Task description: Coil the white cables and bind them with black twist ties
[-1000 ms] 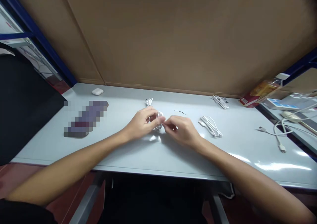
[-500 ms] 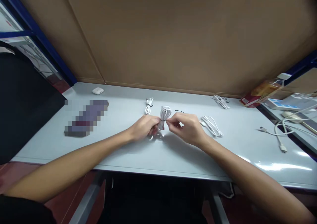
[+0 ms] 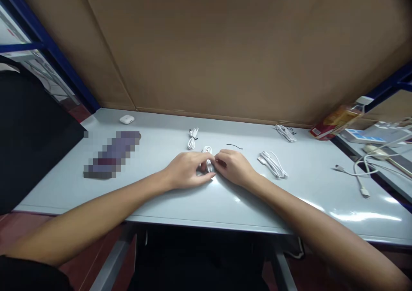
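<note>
A coiled white charging cable [image 3: 208,150] lies on the grey table between my hands, partly covered by them. My left hand [image 3: 186,169] arches over it with fingers curled around the coil and the thumb apart at its near end. At the coil's right side my right hand [image 3: 234,165] is closed in a pinch, touching my left fingertips. The black twist tie around the coil is hidden by these fingers. Just behind, a smaller white cable bundle [image 3: 192,139] has a black tie around it. A loose black twist tie [image 3: 234,146] rests beyond my right hand.
Right of my hand lie a coiled white cable [image 3: 273,164] and, farther back, another bundle [image 3: 285,133]. A drink bottle [image 3: 339,120] leans at the back right, near loose cables [image 3: 357,171]. A white earbud case [image 3: 126,119] and a blurred-out phone-like object [image 3: 112,156] are left.
The cable coil has come down from upright in my fingers to the table. My left hand has shifted over it and its thumb has spread. My right hand has drawn slightly left.
</note>
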Motion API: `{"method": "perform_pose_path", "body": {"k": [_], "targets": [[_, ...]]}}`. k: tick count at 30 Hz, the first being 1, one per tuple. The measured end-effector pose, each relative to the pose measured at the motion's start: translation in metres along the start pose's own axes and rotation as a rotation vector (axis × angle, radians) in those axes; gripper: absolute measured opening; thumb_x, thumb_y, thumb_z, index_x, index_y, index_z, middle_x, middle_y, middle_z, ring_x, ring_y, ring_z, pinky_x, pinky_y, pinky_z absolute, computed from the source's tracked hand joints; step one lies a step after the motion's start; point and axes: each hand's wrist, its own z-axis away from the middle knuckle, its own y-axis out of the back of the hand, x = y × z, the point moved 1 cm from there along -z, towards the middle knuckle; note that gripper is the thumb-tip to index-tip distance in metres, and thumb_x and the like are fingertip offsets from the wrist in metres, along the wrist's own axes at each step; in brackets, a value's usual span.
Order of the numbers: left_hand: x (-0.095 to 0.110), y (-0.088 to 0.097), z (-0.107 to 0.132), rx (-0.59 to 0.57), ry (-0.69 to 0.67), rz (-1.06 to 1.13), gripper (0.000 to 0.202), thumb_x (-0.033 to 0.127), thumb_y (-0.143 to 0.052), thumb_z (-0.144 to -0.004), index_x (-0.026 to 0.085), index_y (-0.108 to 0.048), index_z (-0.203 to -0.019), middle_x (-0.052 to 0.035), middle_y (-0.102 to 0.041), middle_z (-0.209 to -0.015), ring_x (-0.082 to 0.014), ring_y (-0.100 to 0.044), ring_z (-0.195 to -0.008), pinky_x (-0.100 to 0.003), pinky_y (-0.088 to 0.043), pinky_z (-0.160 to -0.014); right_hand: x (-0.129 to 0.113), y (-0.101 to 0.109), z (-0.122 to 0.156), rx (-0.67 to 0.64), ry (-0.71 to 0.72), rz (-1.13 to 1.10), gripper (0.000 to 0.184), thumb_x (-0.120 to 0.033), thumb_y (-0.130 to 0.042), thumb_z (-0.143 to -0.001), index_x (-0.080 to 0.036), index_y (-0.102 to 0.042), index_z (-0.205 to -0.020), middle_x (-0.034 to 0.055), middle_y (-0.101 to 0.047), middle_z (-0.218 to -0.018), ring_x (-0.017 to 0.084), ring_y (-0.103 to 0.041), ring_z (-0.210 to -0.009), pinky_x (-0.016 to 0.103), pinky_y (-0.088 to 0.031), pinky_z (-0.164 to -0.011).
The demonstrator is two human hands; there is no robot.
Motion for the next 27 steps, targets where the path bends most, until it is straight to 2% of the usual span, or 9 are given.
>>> {"method": "perform_pose_path", "body": {"k": [3,6,10,13,15,18,20,23,27], "targets": [[-0.002,-0.002,0.000,-0.007,-0.104,-0.128,0.022,0.035,-0.056,-0.100,0.022,-0.072,-0.109,-0.0048,-0.070,-0.091,-0.0203,-0.064,-0.084,-0.031,-0.045,-0.075,-0.001,0.009,0.001,-0.065,-0.011,0.002,0.018,-0.017,-0.060,-0.094,-0.019,-0.077,-0.091,0.0058,-0.070,-0.080,0.017,-0.059,-0.069,0.029,-0.040,-0.066],[-0.008,-0.002,-0.001,0.039,-0.129,-0.270,0.026,0.035,-0.053,-0.103,0.021,-0.073,-0.110,-0.0077,-0.070,-0.097,-0.0217,-0.064,-0.089,-0.031,-0.045,-0.075,0.007,0.030,0.001,-0.034,-0.094,0.021,0.020,-0.021,-0.059,-0.093,-0.018,-0.077,-0.102,0.0069,-0.073,-0.083,0.018,-0.061,-0.068,0.031,-0.043,-0.066],[-0.021,0.003,-0.006,0.087,-0.147,-0.440,0.028,0.037,-0.053,-0.105,0.018,-0.074,-0.104,-0.0080,-0.069,-0.095,-0.0209,-0.062,-0.086,-0.031,-0.044,-0.073,0.033,0.080,0.006,0.005,-0.304,0.125,0.019,-0.024,-0.057,-0.089,-0.020,-0.075,-0.085,0.0070,-0.075,-0.084,0.020,-0.064,-0.070,0.032,-0.044,-0.063],[-0.031,0.008,-0.009,0.112,-0.141,-0.539,0.026,0.033,-0.054,-0.105,0.017,-0.074,-0.101,-0.0080,-0.067,-0.095,-0.0209,-0.060,-0.084,-0.032,-0.045,-0.073,0.060,0.118,0.015,-0.171,-0.475,0.241,0.023,-0.033,-0.056,-0.090,-0.019,-0.075,-0.094,0.0088,-0.076,-0.090,0.023,-0.067,-0.076,0.034,-0.047,-0.066],[-0.034,0.009,-0.010,0.138,-0.116,-0.582,0.024,0.030,-0.055,-0.104,0.016,-0.074,-0.102,-0.0079,-0.067,-0.095,-0.0211,-0.060,-0.085,-0.033,-0.045,-0.074,0.078,0.133,0.022,-0.294,-0.598,0.258,0.028,-0.040,-0.065,-0.083,-0.019,-0.074,-0.099,0.0112,-0.077,-0.101,0.025,-0.070,-0.077,0.036,-0.051,-0.066],[-0.035,0.009,-0.009,0.176,-0.090,-0.592,0.021,0.026,-0.056,-0.102,0.016,-0.074,-0.106,-0.0078,-0.066,-0.094,-0.0214,-0.060,-0.084,-0.034,-0.047,-0.076,0.094,0.137,0.030,-0.507,-0.756,0.080,0.042,-0.045,-0.077,-0.072,-0.021,-0.073,-0.106,0.0129,-0.077,-0.108,0.026,-0.073,-0.070,0.039,-0.056,-0.063],[-0.031,0.008,-0.007,0.198,-0.094,-0.565,0.021,0.027,-0.057,-0.100,0.015,-0.073,-0.109,-0.0084,-0.065,-0.094,-0.0220,-0.060,-0.085,-0.035,-0.048,-0.077,0.095,0.134,0.031,-0.574,-0.788,-0.016,0.041,-0.044,-0.080,-0.070,-0.021,-0.073,-0.103,0.0116,-0.077,-0.105,0.026,-0.075,-0.069,0.040,-0.058,-0.065],[-0.024,0.007,-0.005,0.202,-0.131,-0.481,0.024,0.028,-0.059,-0.098,0.014,-0.073,-0.111,-0.0092,-0.066,-0.096,-0.0227,-0.061,-0.087,-0.036,-0.049,-0.080,0.088,0.125,0.027,-0.594,-0.748,-0.055,0.037,-0.046,-0.080,-0.071,-0.021,-0.074,-0.098,0.0085,-0.078,-0.095,0.025,-0.075,-0.069,0.038,-0.057,-0.066],[-0.013,0.005,-0.004,0.135,-0.222,-0.343,0.023,0.028,-0.057,-0.100,0.015,-0.074,-0.107,-0.0076,-0.068,-0.093,-0.0212,-0.062,-0.087,-0.034,-0.049,-0.082,0.065,0.104,0.015,-0.571,-0.632,-0.183,0.034,-0.051,-0.073,-0.082,-0.020,-0.074,-0.097,0.0059,-0.076,-0.080,0.022,-0.072,-0.065,0.034,-0.052,-0.060]]}}
